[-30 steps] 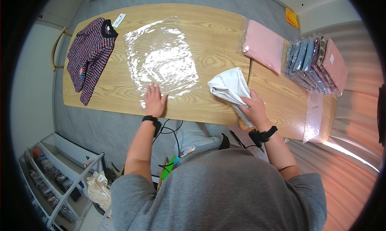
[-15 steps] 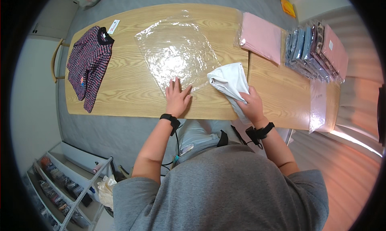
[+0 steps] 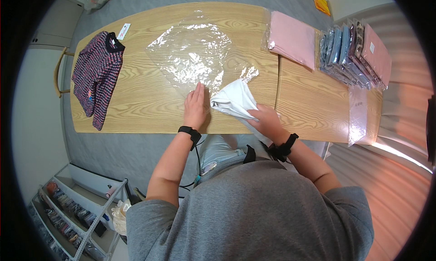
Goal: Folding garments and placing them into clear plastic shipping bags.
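Observation:
A clear plastic bag lies spread on the wooden table, shiny with reflections and creased at its right corner. My left hand rests flat on the bag's near edge, fingers stretched out and side by side, holding nothing. A crumpled white cloth is gripped in my right hand. Its bunched end lies against the bag's near right side, just right of my left hand, and its tail hangs toward the table's front edge. My right fingertips are partly hidden by the cloth.
A knitted multicoloured sweater with a white tag lies at the left. At the right are a bagged pink garment, a row of bagged folded clothes and a flat clear packet. A shelf rack stands lower left.
My right hand has moved left with the white cloth, close to my left hand. The fingers of my left hand have drawn together. The bag's right side has become bunched up.

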Tool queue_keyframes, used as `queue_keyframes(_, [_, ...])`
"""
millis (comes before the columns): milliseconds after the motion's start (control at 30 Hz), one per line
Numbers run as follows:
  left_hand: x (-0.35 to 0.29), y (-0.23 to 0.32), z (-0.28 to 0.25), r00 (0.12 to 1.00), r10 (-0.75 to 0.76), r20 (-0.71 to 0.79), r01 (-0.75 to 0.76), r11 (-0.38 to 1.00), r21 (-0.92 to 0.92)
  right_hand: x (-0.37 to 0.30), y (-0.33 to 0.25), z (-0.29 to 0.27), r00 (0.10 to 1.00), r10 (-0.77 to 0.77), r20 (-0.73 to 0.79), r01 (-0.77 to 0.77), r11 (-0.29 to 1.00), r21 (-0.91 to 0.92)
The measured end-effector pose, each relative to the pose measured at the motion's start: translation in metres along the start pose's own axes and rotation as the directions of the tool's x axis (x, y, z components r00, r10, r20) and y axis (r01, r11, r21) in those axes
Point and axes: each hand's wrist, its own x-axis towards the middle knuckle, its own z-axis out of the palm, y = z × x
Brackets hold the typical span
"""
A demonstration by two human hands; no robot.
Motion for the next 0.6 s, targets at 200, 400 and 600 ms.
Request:
queue_keyframes(200, [0.010, 0.017, -0.007, 0.997, 0.035, -0.070, -0.050, 0.975, -0.217, 0.034, 0.001, 0.010, 0.990, 0.066, 0.125, -0.063, 0.997, -0.033])
queue_keyframes(400, [0.012, 0.034, -0.011, 0.990, 0.040, -0.135, -0.071, 0.970, -0.231, 0.059, -0.004, 0.003, 0.984, 0.119, 0.136, -0.087, 0.972, -0.216])
queue_keyframes(600, [0.004, 0.063, -0.006, 0.996, 0.068, -0.057, -0.080, 0.965, -0.250, 0.072, 0.002, 0.011, 0.986, 0.166, -0.028, -0.168, 0.979, -0.118])
